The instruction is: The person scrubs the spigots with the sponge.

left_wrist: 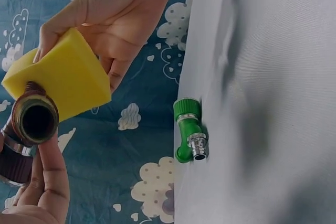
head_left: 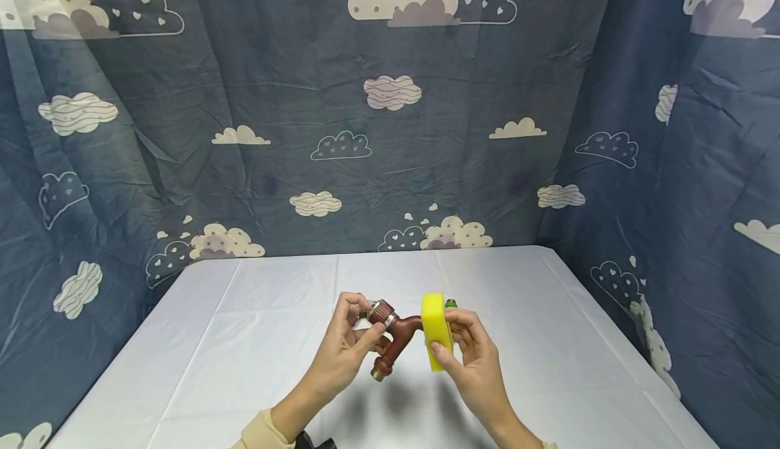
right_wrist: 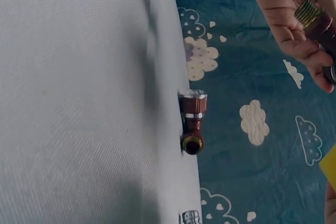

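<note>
My left hand (head_left: 344,347) holds a brown-red tap (head_left: 402,340) above the table, its fingers and thumb at the ribbed, silver-ringed end. In the left wrist view the tap's round dark opening (left_wrist: 39,121) faces the camera. A yellow sponge (head_left: 434,327) is pinched between the thumb and fingers of my right hand (head_left: 478,361). The sponge's face touches the threaded end of the tap, as the left wrist view shows. On the table lies a green tap (left_wrist: 189,129) with a silver nozzle; in the head view the sponge mostly hides it.
A second brown-red tap (right_wrist: 193,121) sits on the white-covered table (head_left: 244,340), with a silver piece (right_wrist: 190,217) partly cut off nearby. A dark object (head_left: 313,441) shows at the front edge. Blue cloud-patterned cloth (head_left: 274,83) hangs behind and at both sides.
</note>
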Available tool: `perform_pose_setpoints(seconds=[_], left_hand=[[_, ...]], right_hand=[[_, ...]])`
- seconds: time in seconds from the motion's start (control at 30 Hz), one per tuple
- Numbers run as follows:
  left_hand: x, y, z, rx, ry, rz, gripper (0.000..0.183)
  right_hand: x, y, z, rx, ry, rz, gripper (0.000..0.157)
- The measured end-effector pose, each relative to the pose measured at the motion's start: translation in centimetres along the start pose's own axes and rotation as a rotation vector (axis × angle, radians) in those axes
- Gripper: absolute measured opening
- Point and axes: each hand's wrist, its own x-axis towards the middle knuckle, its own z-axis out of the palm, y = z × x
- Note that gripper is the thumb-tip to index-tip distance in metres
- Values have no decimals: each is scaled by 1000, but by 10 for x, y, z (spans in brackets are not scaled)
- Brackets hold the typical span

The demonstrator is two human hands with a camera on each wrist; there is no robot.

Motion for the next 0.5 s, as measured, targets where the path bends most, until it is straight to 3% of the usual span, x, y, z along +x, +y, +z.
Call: perform_pose_setpoints(seconds=[0.17,0.33,0.5], left_hand=[[0,4,-3,-12,-18,11,50],[0,7,-4,-33,7,55,44],[-1,9,-1,-41,34,37,45]], right_hand=[[0,2,1,-46,8,-83,47],[0,4,1,-148,39,-185,51],[-1,4,-1,-287,88,-238,52]])
